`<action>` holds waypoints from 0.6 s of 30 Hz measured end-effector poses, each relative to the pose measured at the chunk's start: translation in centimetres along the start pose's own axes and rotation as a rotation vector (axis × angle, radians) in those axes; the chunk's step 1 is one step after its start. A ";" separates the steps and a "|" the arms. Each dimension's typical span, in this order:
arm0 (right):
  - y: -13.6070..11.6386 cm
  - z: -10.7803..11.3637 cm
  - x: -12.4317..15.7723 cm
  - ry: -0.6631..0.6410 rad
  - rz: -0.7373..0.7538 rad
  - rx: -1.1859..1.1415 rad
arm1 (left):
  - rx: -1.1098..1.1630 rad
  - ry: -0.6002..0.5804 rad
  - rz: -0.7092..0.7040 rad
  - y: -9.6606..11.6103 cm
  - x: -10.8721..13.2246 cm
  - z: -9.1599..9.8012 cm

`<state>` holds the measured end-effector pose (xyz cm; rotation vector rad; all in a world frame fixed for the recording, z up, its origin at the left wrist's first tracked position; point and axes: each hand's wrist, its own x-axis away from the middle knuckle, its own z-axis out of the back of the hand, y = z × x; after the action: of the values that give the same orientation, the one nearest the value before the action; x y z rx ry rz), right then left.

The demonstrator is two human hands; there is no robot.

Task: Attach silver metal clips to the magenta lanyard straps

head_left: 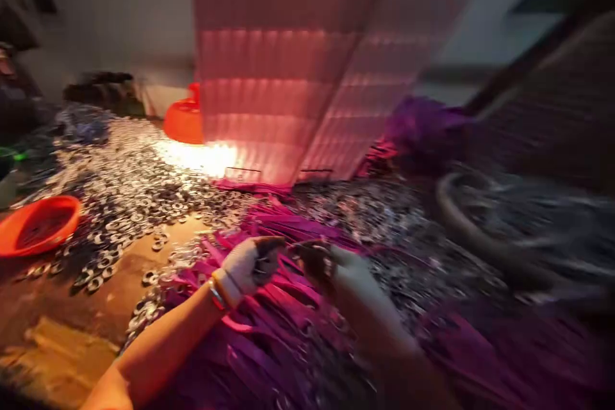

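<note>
My left hand (pixel 252 262), in a pale glove with dark fingertips and a band at the wrist, is curled closed over a heap of magenta strips (pixel 269 307). Facing it, my right hand (pixel 324 262) is gloved alike, its fingers bent together, close to the left fingertips. Small dark or metallic bits show at the fingers of both hands, too blurred to name. Around the strips lie a great many small ring-shaped metal pieces (pixel 120 224), spread over the brown tabletop (pixel 139 262).
An orange scoop-like bowl (pixel 41 227) sits at the left. An orange lamp (pixel 185 120) glows behind the metal pieces. Tall pink ribbed panels (pixel 273 70) stand at the back. A purple bundle (pixel 423 125) and a rounded rim (pixel 461 218) are to the right; yellow cloth-like material (pixel 62 359) lies lower left.
</note>
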<state>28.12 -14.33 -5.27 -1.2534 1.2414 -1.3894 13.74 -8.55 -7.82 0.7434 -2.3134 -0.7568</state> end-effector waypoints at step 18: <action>1.9 1.2 -0.5 0.122 0.107 0.256 | 0.057 0.047 0.085 -2.1 -1.1 -0.7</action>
<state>29.38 -14.24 -7.26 -0.9265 1.1523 -1.5109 15.62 -9.48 -9.16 0.6762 -2.3168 -0.6319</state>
